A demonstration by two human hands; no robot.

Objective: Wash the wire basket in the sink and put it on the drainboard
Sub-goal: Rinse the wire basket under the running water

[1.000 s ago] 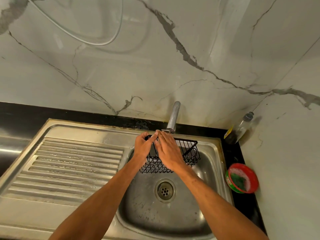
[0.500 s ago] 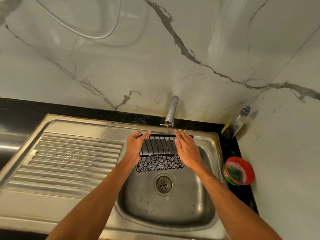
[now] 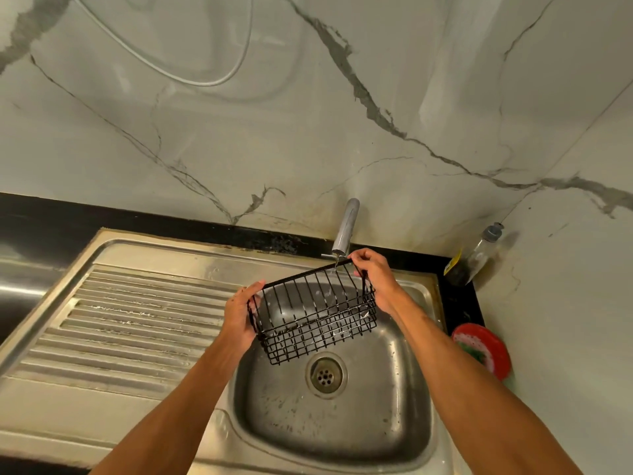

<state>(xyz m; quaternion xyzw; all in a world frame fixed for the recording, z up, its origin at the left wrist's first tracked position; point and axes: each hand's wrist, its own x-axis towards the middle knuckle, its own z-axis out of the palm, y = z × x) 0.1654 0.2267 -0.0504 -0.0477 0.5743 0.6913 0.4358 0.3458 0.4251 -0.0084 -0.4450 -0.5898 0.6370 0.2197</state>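
Note:
A black wire basket hangs tilted over the steel sink bowl, just under the tap. A thin stream of water falls from the spout onto its upper rim. My left hand grips the basket's left end, fingers curled round the wires. My right hand grips the right end near the top rim. The ribbed drainboard lies to the left of the bowl.
The drain sits in the bowl below the basket. A clear bottle stands in the back right corner. A red tub with a green scrubber and foam rests on the black counter at the right. Marble wall behind.
My hands have moved from the basket's top to its two ends and now grip it. The basket has been lifted and tilted under the running tap.

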